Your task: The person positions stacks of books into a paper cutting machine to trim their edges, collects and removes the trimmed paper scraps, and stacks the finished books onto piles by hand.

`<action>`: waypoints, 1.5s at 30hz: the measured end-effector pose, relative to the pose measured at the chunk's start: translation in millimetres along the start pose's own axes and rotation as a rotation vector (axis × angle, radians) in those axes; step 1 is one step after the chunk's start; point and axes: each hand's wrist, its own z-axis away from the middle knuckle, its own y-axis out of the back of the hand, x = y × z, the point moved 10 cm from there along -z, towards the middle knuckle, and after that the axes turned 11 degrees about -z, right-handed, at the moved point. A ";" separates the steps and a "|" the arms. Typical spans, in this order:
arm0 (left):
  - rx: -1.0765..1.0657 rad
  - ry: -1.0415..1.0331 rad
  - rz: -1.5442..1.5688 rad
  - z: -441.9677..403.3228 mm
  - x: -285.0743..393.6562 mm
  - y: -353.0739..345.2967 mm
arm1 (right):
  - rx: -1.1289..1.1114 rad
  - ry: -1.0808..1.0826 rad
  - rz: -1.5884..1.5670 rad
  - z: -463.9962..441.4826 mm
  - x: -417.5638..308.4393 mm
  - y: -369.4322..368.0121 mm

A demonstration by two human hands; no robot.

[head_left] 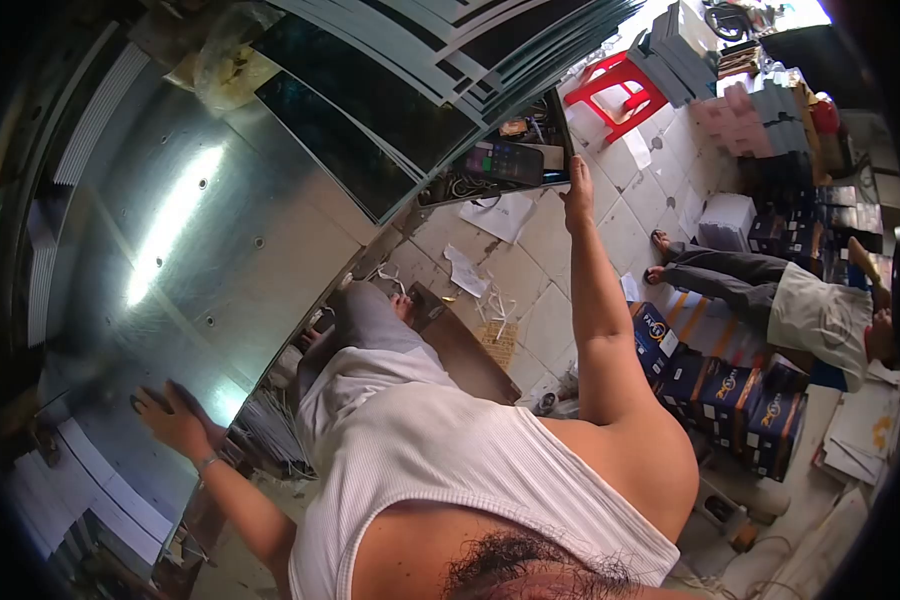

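Spreading the left grip (178, 426) wide and empty by the tabletop (185, 335), lower left, favours steadiness; whether the right grip (578, 192) clasps the tray (567, 140) I cannot tell.

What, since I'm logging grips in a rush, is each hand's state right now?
Left hand: open, fingers spread at the metal tabletop, nothing held.
Right hand: looks open, fingers extended beside the phone tray; no held item visible.

Left hand (177, 424) being held open at metal table (260, 245); right hand (579, 194) being extended beside tray (567, 130); phone (502, 162) being supported by tray.
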 end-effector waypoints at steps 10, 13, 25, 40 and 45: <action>0.129 -0.065 -0.009 7.2 3.4 3.3 | 0.007 0.083 -0.121 35.3 10.2 -31.2; 0.120 -0.015 0.111 11.0 9.0 19.5 | -0.066 0.051 -0.173 42.3 32.0 -56.5; -0.064 0.147 0.112 14.1 10.1 32.7 | -1.110 0.007 1.037 217.0 41.7 -185.3; -0.219 0.245 1.220 9.3 -32.6 45.1 | -1.228 -0.192 -0.108 379.7 -90.7 -543.2; -0.361 0.358 1.622 -64.5 -76.5 -17.9 | -1.137 -0.036 -0.380 323.1 -92.8 -708.8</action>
